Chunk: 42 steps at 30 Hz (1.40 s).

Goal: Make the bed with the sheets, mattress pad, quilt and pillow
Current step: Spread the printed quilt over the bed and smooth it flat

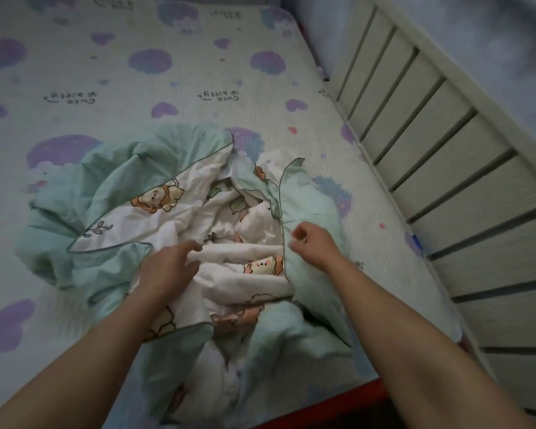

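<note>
The quilt (155,168), mint green on one side and white with cartoon animals on the other, lies crumpled on the near part of the bed (347,396), over its heart-printed sheet (198,66). The left hand (171,267) grips a white fold at the heap's middle. The right hand (313,243), apart from it, pinches the green piped edge nearer the slatted rail (446,150).

our left hand (167,267) grips a quilt (130,168) fold | our right hand (314,243) pinches its edge | forearms outstretched
</note>
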Tool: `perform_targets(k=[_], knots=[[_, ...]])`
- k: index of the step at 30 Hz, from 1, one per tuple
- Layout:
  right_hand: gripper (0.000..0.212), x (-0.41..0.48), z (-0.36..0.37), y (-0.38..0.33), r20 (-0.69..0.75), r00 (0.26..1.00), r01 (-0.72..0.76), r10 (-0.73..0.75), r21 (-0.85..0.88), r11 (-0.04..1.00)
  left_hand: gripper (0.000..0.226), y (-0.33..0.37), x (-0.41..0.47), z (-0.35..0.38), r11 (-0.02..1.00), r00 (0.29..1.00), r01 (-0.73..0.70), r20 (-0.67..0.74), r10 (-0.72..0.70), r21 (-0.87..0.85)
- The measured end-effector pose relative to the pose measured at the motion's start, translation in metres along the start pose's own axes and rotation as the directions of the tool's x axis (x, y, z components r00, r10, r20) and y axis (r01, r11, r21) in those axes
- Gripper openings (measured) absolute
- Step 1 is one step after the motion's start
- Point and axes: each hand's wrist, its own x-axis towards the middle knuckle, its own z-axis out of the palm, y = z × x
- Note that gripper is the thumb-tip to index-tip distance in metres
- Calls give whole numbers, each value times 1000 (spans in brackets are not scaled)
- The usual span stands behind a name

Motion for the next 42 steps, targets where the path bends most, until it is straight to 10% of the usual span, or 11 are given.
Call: perform_targets(k=[11,15,20,27,32,37,42], knots=[[104,150,35,-13,105,986,-57,133,-534,843,57,-23,81,68,996,991,61,115,-68,63],[58,172,54,4,77,971,-124,226,-645,754,64,-41,94,83,990,983,101,146,-115,102],[26,171,40,34,-148,951,-307,272,-328,893,66,-48,99,90,990,977,115,172,-129,85],[33,122,-51,103,-428,703,-590,568,93,802,64,-27,98,83,990,981,70,170,-90,122],[35,69,-79,139,-431,602,-636,673,252,730,62,16,101,84,991,989,0,147,-19,130],[67,17,-81,169,-253,654,-663,712,260,702,62,64,95,95,980,979,-140,170,116,138],[51,-32,-81,195,-289,587,-728,756,220,649,63,78,81,109,946,948,-232,271,167,226]])
